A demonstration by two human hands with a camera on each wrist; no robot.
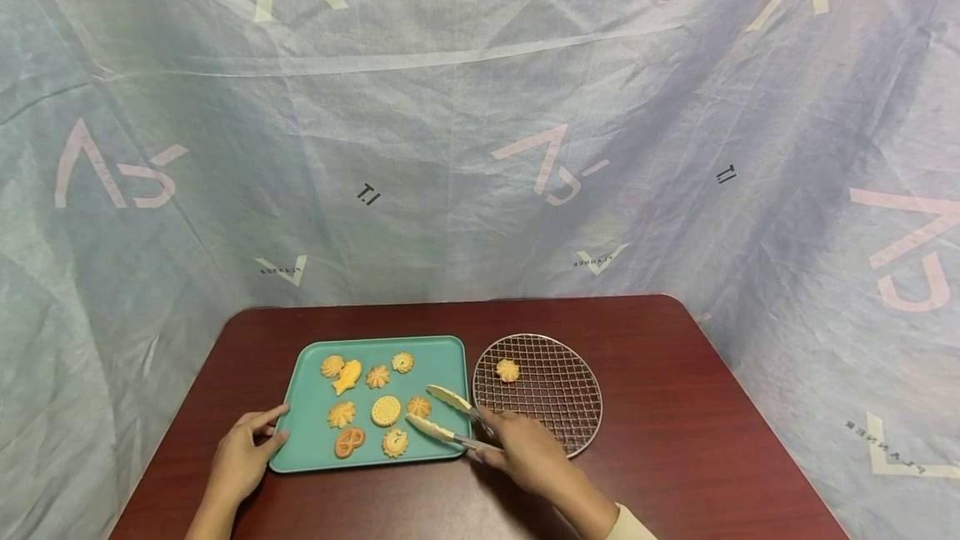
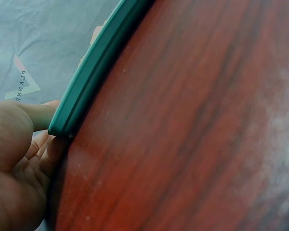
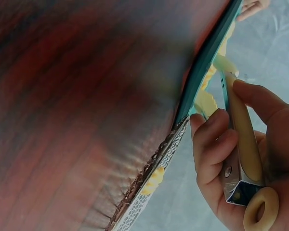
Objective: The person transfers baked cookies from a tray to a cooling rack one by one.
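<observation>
My right hand (image 1: 528, 452) grips a pair of tongs (image 3: 248, 139) with cream tips and a ring at the handle end. Their spread tips reach over the right side of a teal tray (image 1: 427, 348), on either side of a flower-shaped cookie (image 1: 418, 407). At the tray's left edge my left hand (image 1: 243, 452) pinches the rim, thumb and fingers around it in the left wrist view. Several cookies lie on the tray, among them a round one (image 1: 386, 411), a fish-shaped one (image 1: 347, 377) and a pretzel (image 1: 349, 442).
Right beside the tray lies a round wire rack (image 1: 562, 390) bearing one flower-shaped cookie (image 1: 507, 370). Both sit on a dark red wooden table (image 1: 675, 457). Grey printed cloth (image 1: 450, 107) hangs behind and along the sides.
</observation>
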